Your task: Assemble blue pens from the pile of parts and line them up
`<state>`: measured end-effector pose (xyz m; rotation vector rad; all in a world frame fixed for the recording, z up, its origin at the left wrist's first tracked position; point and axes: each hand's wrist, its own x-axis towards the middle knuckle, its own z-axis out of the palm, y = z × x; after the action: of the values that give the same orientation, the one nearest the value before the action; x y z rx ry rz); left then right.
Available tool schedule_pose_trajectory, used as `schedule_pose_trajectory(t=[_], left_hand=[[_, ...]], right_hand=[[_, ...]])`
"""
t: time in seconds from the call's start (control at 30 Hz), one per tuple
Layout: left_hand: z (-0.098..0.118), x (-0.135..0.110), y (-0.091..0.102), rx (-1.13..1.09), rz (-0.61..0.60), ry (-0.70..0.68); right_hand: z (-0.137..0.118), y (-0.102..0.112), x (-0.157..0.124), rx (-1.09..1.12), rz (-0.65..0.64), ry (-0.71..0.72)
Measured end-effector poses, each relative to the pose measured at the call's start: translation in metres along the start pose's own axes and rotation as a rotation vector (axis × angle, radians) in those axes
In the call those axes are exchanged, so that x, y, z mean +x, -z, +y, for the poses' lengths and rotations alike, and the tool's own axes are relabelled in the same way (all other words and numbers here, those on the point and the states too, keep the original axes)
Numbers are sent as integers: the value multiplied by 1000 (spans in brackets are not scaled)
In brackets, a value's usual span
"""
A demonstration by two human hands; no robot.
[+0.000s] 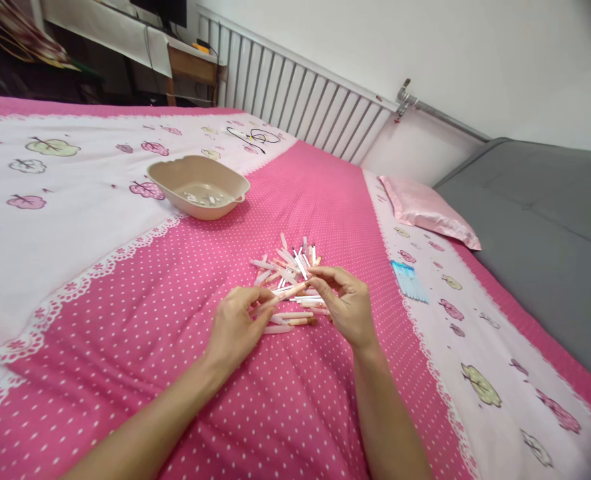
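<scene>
Between both hands is a slim pink pen [292, 291], tilted up toward the right. My left hand [238, 325] pinches its lower left end, fingers closed. My right hand [346, 303] has thumb and fingertips closed on its upper right end; those fingers partly hide the tip. Below and beyond the hands, a loose heap of pen parts [284, 259] lies on the bed: pink translucent caps, pale barrels and thin white refills. A few capped pens [290, 321] lie side by side just under my hands.
A beige plastic basin [200, 207] with small white pieces inside stands at the upper left. To the right lie a row of light-blue pens [410, 281] and a pink pillow [430, 210]. A black cable [252, 139] rests near the radiator [295, 83]. The pink bedspread [295, 413] is wrinkled.
</scene>
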<state>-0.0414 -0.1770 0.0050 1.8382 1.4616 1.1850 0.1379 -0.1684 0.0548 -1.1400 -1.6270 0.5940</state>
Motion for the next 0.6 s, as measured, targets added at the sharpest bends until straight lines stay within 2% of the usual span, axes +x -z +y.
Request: schedule_pose_trajectory(t=[0.13,0.27,0.5,0.6], left_hand=[[3,1,1,-80,-47,87],[5,3,3,-233,-91,176],[11,4,7,-429,-121,261],[10,3,6,-440,-120,253]], right_hand=[[2,-1,-1,96,13,-65],[5,-2,0,87,52,-119],[9,-12,-2,9,-128,-129],[8,-16,-3,36,-142,-112]])
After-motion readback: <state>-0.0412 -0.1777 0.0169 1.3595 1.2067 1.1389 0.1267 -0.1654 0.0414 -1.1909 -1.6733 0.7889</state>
